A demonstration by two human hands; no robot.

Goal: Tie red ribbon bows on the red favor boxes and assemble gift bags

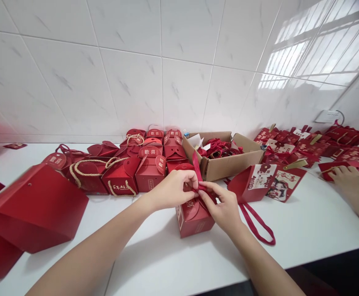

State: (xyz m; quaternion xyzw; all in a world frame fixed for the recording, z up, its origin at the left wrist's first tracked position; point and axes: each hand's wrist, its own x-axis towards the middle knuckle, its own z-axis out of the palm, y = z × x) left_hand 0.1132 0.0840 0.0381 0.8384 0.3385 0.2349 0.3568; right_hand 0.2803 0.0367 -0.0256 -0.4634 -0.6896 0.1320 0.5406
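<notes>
A small red gift box (199, 224) stands on the table in front of me, its curved top flaps folded over. Above its lid, my left hand (176, 189) pinches a dark red ribbon (197, 164). From the other side, my right hand (224, 203) grips the same ribbon with thumb and forefinger. My two hands almost meet over the lid, and the fingers hide most of the place where the ribbon crosses. One length of ribbon rises up behind the fingers.
Behind, a cardboard box (228, 164) holds tangled red ribbons. Several red gift boxes (150, 172) line the wall, some with rope handles. Larger red boxes (44, 205) sit at left. Right are a red box (251, 189) with a ribbon loop (259, 226) and another person's hand (347, 181).
</notes>
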